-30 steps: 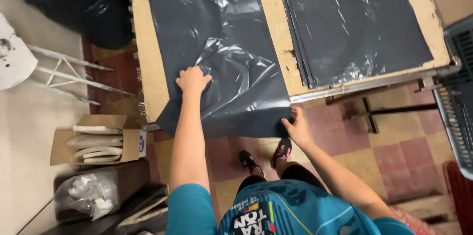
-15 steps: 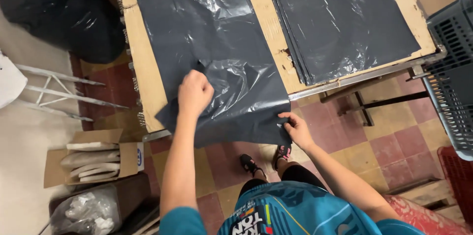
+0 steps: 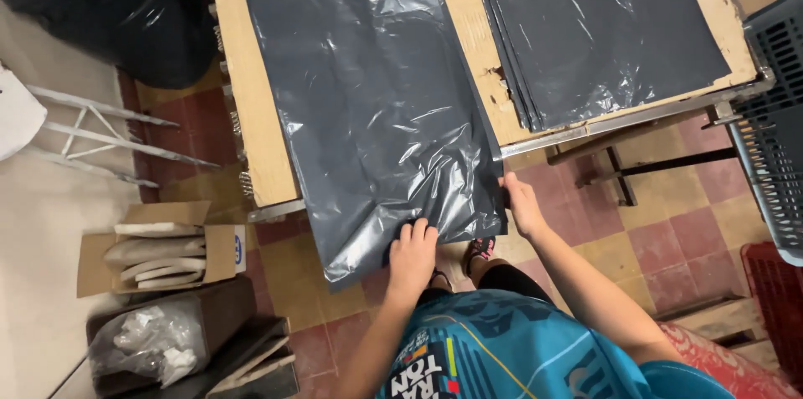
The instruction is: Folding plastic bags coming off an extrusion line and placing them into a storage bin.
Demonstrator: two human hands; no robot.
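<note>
Both hands pinch bag [image 3: 368, 106] near edge: left hand [image 3: 411, 258], right hand [image 3: 523, 205]. Risk: slick film slips off worktop [image 3: 251, 106], or snags on splintered edge.

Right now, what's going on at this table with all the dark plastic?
A person in a teal shirt stands at a wooden table, working on a dark grey plastic bag spread flat along it. Both hands grip the bag's near edge, which overhangs the table: the left hand at the bottom edge, the right hand at the right corner. A stack of similar dark bags lies on the table to the right. An open cardboard box sits on the floor at left.
</note>
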